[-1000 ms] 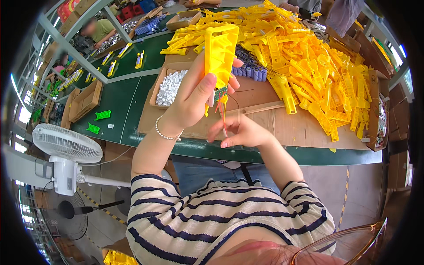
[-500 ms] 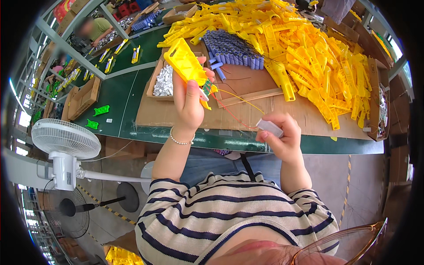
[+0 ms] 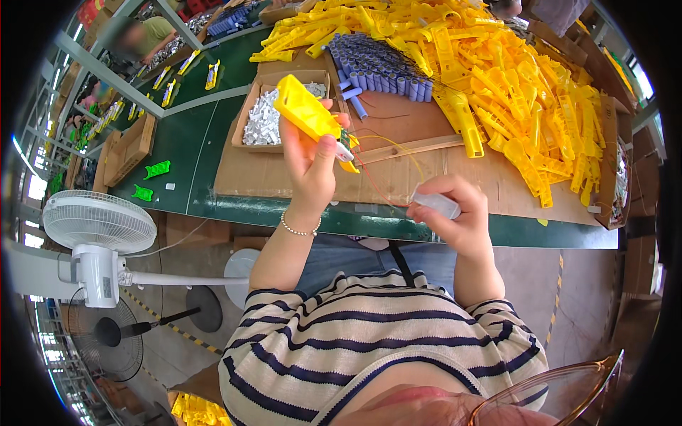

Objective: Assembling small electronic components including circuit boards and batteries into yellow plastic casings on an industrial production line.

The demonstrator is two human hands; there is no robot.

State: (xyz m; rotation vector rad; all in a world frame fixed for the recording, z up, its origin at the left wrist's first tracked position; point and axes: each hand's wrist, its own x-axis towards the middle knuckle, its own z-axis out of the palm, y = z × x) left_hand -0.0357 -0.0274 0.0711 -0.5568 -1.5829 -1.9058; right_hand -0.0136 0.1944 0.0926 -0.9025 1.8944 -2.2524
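Observation:
A yellow plastic housing (image 3: 305,108) is gripped in my left hand (image 3: 310,163), tilted with its wide end up and to the left. At its lower end sit a small green circuit board (image 3: 344,139) and a white part, partly covered by my thumb. A red wire and a yellow wire (image 3: 408,153) run from there toward my right hand (image 3: 458,206). Between the thumb and fingers of that hand is a flat, whitish translucent rectangular piece (image 3: 439,205). Both hands are raised near the front edge of the table.
A carton of small white parts (image 3: 264,121) stands behind my left hand. Purple-blue cylindrical cells (image 3: 383,74) with wires lie beyond, beside a big heap of yellow housings (image 3: 511,106). Green plastic pieces (image 3: 158,169) lie at left; a white fan (image 3: 103,224) stands near the table edge.
My left hand has shifted slightly right and nearer with the yellow housing. The whitish piece in my right hand has turned a little. The view has moved slightly.

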